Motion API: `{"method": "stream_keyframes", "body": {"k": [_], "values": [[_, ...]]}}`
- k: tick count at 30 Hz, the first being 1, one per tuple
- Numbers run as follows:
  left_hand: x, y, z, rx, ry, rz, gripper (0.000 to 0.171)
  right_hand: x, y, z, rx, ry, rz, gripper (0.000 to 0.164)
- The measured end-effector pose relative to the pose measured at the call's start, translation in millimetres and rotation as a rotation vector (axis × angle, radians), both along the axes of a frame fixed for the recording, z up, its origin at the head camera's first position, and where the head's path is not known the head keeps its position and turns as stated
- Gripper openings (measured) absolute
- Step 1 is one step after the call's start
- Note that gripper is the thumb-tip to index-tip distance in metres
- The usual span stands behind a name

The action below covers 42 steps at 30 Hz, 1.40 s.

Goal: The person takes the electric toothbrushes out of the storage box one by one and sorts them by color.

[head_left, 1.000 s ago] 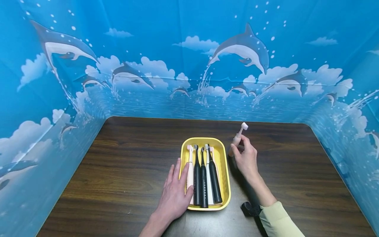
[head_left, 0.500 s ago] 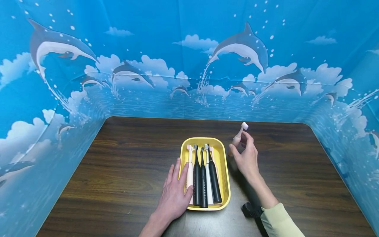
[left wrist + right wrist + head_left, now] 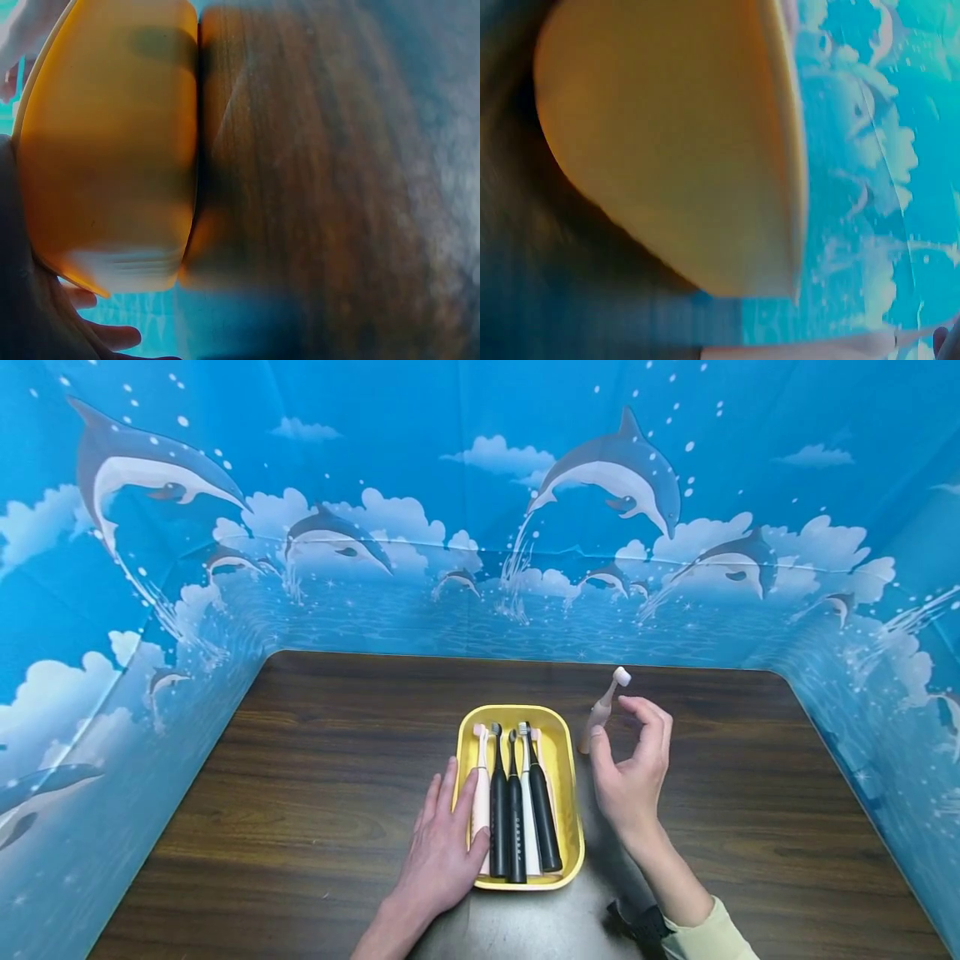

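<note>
A pale pink electric toothbrush (image 3: 600, 715) stands upright on the table, just right of the yellow tray (image 3: 578, 835). My right hand (image 3: 636, 768) is beside it, thumb and fingers spread apart. The thumb tip is very close to the handle; whether it touches I cannot tell. My left hand (image 3: 442, 839) rests on the tray's left rim with fingers extended, its thumb over a light pink toothbrush (image 3: 481, 802). Also lying in the tray are black toothbrushes (image 3: 498, 827), a white toothbrush (image 3: 532, 839) and, partly hidden, another pink one. In the left wrist view, the tray's wall (image 3: 112, 150) fills the left side.
The dark wooden table (image 3: 337, 777) extends around the tray on both sides. A blue dolphin-print curtain (image 3: 465, 510) encloses the back and sides. Near the right sleeve (image 3: 712, 935) sits a black wrist device (image 3: 641, 922).
My right hand has let go of the toothbrush: its fingers have opened and moved right, while the brush stays standing. My left hand keeps its place on the tray.
</note>
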<state>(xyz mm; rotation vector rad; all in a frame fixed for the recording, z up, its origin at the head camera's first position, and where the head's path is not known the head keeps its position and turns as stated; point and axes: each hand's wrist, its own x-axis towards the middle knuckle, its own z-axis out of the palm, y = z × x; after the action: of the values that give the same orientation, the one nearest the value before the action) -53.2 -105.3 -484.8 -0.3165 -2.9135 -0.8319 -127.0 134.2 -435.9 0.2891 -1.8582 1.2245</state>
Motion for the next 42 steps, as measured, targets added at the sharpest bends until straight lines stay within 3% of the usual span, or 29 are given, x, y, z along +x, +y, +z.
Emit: {"method": "stream_keyframes", "body": {"k": [4, 8, 15, 22, 27, 37, 42], "values": [[-0.3, 1, 0.2, 0.003, -0.001, -0.003, 0.076, 9.9, -12, -0.2, 0.055, 0.009, 0.080, 0.045], [0.0, 0, 0.2, 0.005, 0.002, 0.000, 0.077, 18.3, -26, -6.1, 0.063, -0.046, 0.188, 0.049], [-3.0, -2, 1.2, 0.005, 0.024, -0.001, 0.077, 29.6, -53, -21.6, 0.142, -0.297, 0.315, 0.065], [-8.2, -3, 8.4, -0.008, -0.030, -0.009, 0.077, 29.0, -68, -23.3, 0.225, -0.654, 0.289, 0.077], [-11.9, -5, 13.6, -0.006, -0.052, -0.011, 0.077, 21.3, -69, -19.2, 0.219, -0.808, 0.269, 0.076], [-10.5, -7, 10.9, 0.006, 0.002, -0.026, 0.075, 14.4, -71, -20.7, 0.224, -0.898, 0.202, 0.070], [-10.2, -7, 9.4, 0.009, 0.001, -0.025, 0.076, 12.4, -72, -23.1, 0.188, -0.910, 0.214, 0.070]]}}
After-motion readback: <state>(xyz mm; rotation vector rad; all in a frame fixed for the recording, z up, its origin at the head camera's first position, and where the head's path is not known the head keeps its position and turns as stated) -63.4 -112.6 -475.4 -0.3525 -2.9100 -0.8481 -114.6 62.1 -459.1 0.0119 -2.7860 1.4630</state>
